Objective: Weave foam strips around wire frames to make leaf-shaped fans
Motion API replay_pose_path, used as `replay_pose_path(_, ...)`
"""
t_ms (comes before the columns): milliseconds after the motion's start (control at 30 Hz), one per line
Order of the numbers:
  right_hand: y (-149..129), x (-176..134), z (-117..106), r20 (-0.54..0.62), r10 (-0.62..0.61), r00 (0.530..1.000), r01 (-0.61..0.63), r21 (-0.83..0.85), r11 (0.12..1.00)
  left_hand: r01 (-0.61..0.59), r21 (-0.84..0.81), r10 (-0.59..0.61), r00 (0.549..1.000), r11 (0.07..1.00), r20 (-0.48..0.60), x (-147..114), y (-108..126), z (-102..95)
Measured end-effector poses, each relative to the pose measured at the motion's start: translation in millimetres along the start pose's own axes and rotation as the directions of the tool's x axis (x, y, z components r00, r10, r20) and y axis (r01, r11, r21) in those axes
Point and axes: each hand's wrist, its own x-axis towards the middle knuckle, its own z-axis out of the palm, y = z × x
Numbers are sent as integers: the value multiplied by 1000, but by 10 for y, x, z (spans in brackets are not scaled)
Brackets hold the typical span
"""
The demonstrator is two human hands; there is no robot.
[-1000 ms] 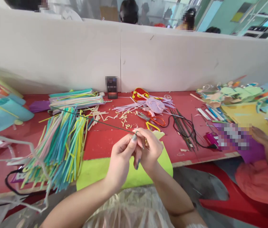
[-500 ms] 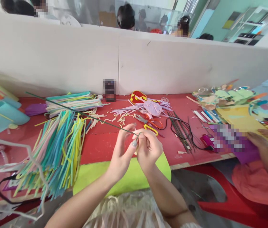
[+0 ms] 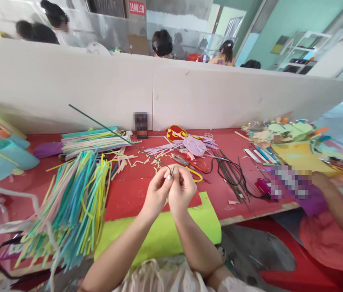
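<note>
A long thin dark green wire stem slants up and left from my fingers, its near end bent back in a short hook. My left hand pinches it close to the bend with thumb and forefinger. Right beside it, my right hand has its fingers closed on the hooked end. Both hands are held above a red sheet and a yellow-green sheet at the table's front edge. Just behind my right hand lie pliers and yellow-handled scissors.
Bundled pastel strips cover the left side, near a looping white cable. Dark stems and a black cord lie to the right. A white partition closes the back. A co-worker's arm reaches in at far right.
My hands have drawn closer together around the bent end, and the stem's far tip points more steeply upward. The camera view has tilted up slightly.
</note>
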Motion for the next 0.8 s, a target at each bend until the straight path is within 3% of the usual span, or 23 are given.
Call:
replay_pose_path(67,31,37,23,30,-26,999,27,-42,999,-60,89,62,998,994,-24,44,-13,-70)
replay_pose_path(167,90,134,45,64,-161,985,167,-120,979,-150,410,220,967,899,-129,95,-11,-171)
replay_pose_path(233,147,201,53,122,-259,958,279,-184,943,-122,667,273,954,735,-126,118,6,-208)
replay_pose_path(300,223,258,49,210,-301,930,347,-237,908,-88,846,241,969,526,-49,135,33,-217)
replay_pose_path(400,367,344,-6,355,-261,898,378,-315,871,-96,967,159,985,236,59,176,94,-248)
replay_pose_path(500,492,466,-123,545,-189,817,437,-371,819,-149,988,56,988,33,147,274,184,-391)
replay_pose_path(567,518,568,-214,673,-141,726,479,-349,806,-252,968,-29,967,4,252,379,261,-535)
replay_pose_path(600,504,623,-257,735,-116,668,487,-314,815,-314,949,-83,945,36,316,437,305,-604)
replay_pose_path(667,422,733,-338,852,-68,519,458,-210,864,-433,881,-184,866,190,466,545,403,-710)
replay_pose_path(733,289,838,-422,945,-35,324,363,-90,928,-506,767,-279,729,396,625,610,522,-770)
replay_pose_path(800,155,934,-541,995,-35,98,232,11,973,-515,625,-332,551,586,765,609,668,-832)
